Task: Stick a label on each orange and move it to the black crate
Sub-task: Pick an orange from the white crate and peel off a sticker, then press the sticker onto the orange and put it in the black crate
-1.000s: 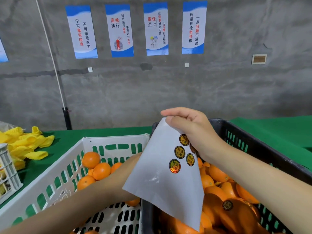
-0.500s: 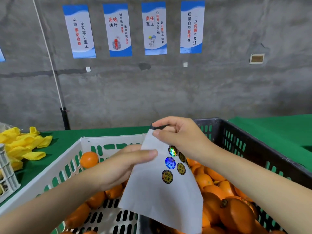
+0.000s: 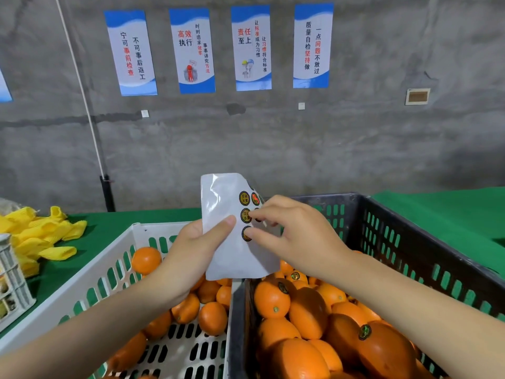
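My left hand (image 3: 195,243) grips a white label sheet (image 3: 222,199) by its left edge and holds it upright above the gap between the two crates. Several round dark-and-gold labels (image 3: 244,198) sit on the sheet's right side. My right hand (image 3: 296,235) is at those labels, its forefinger tip and thumb pinching at one of them and hiding the sheet's right edge. Unlabelled oranges (image 3: 146,259) lie in the white crate (image 3: 94,283) on the left. Oranges bearing labels (image 3: 272,299) fill the black crate (image 3: 410,214) on the right.
Yellow foam fruit nets (image 3: 41,236) are piled on the green table cover (image 3: 451,214) at the far left, beside a small white basket (image 3: 13,283). A concrete wall with posters (image 3: 251,47) stands behind the table, and a black pole base (image 3: 106,192) leans against it.
My left hand rose out of the white crate and took hold of the sheet. The sheet swung upright. My right hand slid from the sheet's top corner down onto the labels.
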